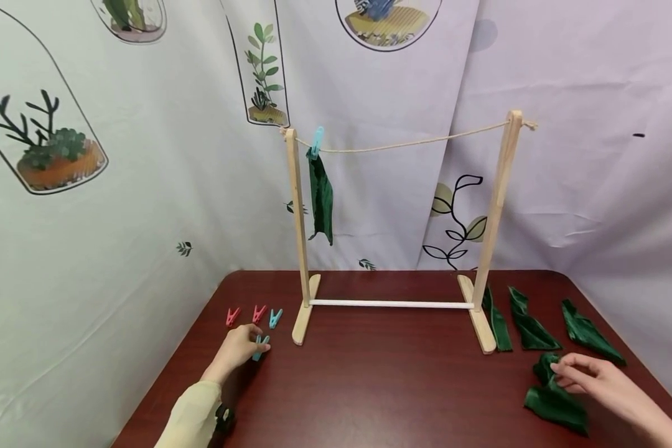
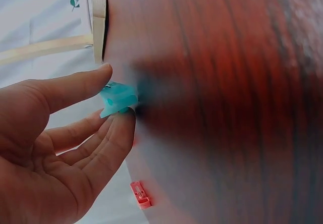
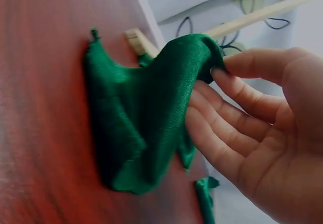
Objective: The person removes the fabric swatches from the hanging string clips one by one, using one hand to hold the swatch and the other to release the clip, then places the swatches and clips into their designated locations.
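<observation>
Between thumb and fingers my left hand (image 1: 241, 348) pinches a light blue clothespin (image 2: 119, 99), close over the table at the left. Two red clothespins (image 1: 259, 313) and another blue clothespin (image 1: 275, 318) lie just beyond that hand. At the right, my right hand (image 1: 590, 378) pinches a dark green cloth (image 3: 146, 108) by its upper end; the lower part droops onto the table. More green cloths (image 1: 529, 323) lie behind it. One further green cloth (image 1: 322, 196) hangs from the line's left end under a blue clothespin (image 1: 317, 142).
A wooden stand with two posts (image 1: 495, 205) carries a string (image 1: 403, 145) between their tops. A white rod (image 1: 392, 303) joins the posts low down, and flat feet (image 1: 306, 311) rest on the dark red table (image 1: 381, 386). A printed curtain (image 1: 369, 205) hangs behind.
</observation>
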The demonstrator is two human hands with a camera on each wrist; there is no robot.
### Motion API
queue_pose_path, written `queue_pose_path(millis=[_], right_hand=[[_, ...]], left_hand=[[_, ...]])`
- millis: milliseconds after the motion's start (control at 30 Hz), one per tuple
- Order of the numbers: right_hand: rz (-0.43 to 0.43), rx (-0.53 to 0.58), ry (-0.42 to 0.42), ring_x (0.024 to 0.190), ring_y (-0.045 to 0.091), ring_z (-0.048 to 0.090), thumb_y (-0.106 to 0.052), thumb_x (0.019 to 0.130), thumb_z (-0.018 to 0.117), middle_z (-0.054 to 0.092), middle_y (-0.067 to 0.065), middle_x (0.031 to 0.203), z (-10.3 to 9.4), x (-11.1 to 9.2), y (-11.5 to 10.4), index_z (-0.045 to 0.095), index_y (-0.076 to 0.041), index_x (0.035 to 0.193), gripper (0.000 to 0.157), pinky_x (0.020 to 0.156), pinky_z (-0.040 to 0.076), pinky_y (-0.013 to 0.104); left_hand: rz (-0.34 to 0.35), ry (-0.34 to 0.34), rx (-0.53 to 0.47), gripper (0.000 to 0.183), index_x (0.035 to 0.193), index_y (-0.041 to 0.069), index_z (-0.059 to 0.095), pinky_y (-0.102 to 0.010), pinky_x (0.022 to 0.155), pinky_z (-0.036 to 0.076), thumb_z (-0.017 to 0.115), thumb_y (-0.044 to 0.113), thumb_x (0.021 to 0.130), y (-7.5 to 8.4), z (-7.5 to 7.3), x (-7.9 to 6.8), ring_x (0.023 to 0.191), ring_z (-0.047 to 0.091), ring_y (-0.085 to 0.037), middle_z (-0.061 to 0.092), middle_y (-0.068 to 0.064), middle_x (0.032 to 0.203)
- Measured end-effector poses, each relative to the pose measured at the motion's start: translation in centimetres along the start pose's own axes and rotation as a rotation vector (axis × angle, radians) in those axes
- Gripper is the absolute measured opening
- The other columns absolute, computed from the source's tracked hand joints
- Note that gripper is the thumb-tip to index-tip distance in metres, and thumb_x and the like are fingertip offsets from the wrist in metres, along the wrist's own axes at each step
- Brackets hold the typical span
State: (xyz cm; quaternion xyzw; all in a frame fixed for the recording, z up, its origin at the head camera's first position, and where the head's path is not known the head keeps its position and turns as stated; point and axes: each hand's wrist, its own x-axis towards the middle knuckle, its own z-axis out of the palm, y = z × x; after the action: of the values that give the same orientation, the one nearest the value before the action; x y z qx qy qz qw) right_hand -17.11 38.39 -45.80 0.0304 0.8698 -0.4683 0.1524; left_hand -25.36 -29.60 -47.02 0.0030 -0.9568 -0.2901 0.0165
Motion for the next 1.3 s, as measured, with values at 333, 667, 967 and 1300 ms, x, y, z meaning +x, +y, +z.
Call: queue_pose_path(millis=[333,667,967,1300], right_hand=[[-0.095,-0.204,0.014,0.069,0.009,0.057,-0.034,0.105,0.055,0.06,0.002,0.082,1.6,0.8,1.3,0.066,-0.004,0.106,0.032,0.061,0.046,0.027],[-0.078,-0.325,0.076,0.077,0.014,0.061,-0.028,0.097,0.068,0.068,-0.002,0.095,3.4,1.8,0.9,0.069,-0.007,0.103,0.022,0.065,0.046,0.033],[-0.075,-0.318,0.079,0.08,0.015,0.062,-0.031,0.094,0.071,0.067,-0.003,0.092,4.4,2.1,0.2,0.07,-0.006,0.103,0.026,0.066,0.049,0.032],[-0.069,-0.324,0.083,0.081,0.016,0.062,-0.028,0.094,0.072,0.067,-0.003,0.09,4.7,2.3,0.0,0.07,-0.006,0.102,0.024,0.067,0.049,0.034]], left_hand=[[-0.005,0.003,-0.017,0.036,0.104,-0.008,0.067,-0.035,0.061,0.048,0.084,0.013,0.081,-0.2,0.6,0.2,0.067,0.054,-0.018,0.062,-0.007,0.081],[-0.022,-0.001,-0.021,0.035,0.103,-0.007,0.066,-0.035,0.062,0.048,0.084,0.013,0.081,0.2,0.8,0.5,0.068,0.054,-0.018,0.061,-0.007,0.083],[-0.018,0.0,-0.033,0.035,0.104,-0.007,0.066,-0.036,0.062,0.049,0.084,0.013,0.082,0.4,1.0,0.6,0.068,0.053,-0.018,0.061,-0.008,0.084],[-0.013,0.013,-0.041,0.034,0.104,-0.007,0.066,-0.035,0.062,0.048,0.083,0.013,0.083,0.2,1.4,1.2,0.068,0.053,-0.018,0.061,-0.008,0.083]])
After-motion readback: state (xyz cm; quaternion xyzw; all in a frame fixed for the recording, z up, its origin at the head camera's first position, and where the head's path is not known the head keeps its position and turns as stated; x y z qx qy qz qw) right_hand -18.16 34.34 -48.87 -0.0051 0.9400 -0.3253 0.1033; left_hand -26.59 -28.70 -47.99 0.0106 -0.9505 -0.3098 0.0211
